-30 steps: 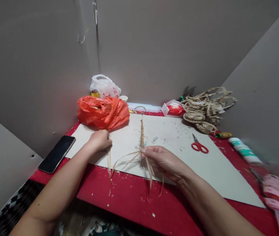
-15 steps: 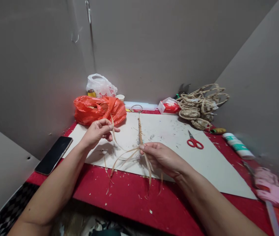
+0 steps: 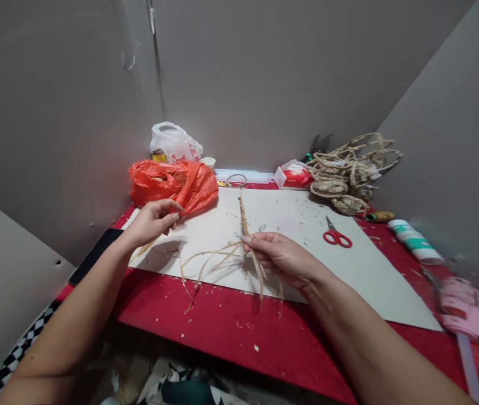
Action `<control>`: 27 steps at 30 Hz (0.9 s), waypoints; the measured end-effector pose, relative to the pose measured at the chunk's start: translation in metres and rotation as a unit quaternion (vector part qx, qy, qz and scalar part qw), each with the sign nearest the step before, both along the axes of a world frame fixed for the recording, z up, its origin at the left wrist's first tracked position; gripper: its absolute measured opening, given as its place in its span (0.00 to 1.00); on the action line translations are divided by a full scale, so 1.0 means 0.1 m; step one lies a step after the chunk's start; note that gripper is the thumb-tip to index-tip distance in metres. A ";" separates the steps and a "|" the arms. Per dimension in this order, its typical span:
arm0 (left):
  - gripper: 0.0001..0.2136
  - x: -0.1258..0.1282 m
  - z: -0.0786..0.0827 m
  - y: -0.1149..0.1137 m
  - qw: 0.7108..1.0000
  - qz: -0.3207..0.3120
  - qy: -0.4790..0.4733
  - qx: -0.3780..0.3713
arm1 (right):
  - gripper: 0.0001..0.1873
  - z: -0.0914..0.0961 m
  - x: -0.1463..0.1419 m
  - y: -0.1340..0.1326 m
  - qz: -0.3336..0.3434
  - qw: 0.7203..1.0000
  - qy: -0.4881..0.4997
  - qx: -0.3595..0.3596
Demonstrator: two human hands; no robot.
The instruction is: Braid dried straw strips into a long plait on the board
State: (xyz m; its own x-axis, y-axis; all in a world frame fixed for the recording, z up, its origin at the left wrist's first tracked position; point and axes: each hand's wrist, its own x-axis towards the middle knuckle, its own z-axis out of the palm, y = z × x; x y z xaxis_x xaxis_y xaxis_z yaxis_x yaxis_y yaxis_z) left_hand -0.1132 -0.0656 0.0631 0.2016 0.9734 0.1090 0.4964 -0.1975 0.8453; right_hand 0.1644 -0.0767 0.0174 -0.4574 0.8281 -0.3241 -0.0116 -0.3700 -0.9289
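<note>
My right hand (image 3: 279,254) pinches the lower end of a thin braided straw stem (image 3: 243,216), above the middle of the white sheet (image 3: 298,216). From that grip several pale straw strands (image 3: 260,275) fan out to the left and hang down towards the table edge. To the left, my left hand (image 3: 155,221) hovers in front of the orange-red plastic bag (image 3: 176,183), its thumb and forefinger a little apart with no strand visible between them. Some yellowish straw (image 3: 147,247) shows below the left wrist.
Red-handled scissors (image 3: 337,236) lie right of the stem. Coiled straw ropes (image 3: 344,174), a tissue pack (image 3: 293,175), a white-green roll (image 3: 416,242) and a pink glue gun (image 3: 467,309) line the right. A phone (image 3: 94,259) lies left, partly behind my forearm.
My left hand has moved left and let go of the straw strand it pinched. My right hand keeps its grip on the stem. The view has shifted slightly.
</note>
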 end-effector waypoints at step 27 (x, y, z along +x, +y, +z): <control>0.07 -0.15 -0.34 -0.47 0.986 -0.061 0.115 -0.100 | 0.20 0.10 0.05 -0.02 0.001 0.999 0.030 0.014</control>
State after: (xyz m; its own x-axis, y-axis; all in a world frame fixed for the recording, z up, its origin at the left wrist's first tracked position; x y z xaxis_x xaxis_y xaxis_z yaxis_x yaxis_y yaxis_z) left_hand -0.1283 -0.1123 0.0290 0.3150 0.9379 -0.1453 0.6623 -0.1075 0.7415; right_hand 0.1697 -0.0785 0.0279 -0.4774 0.8354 -0.2724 -0.0676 -0.3440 -0.9365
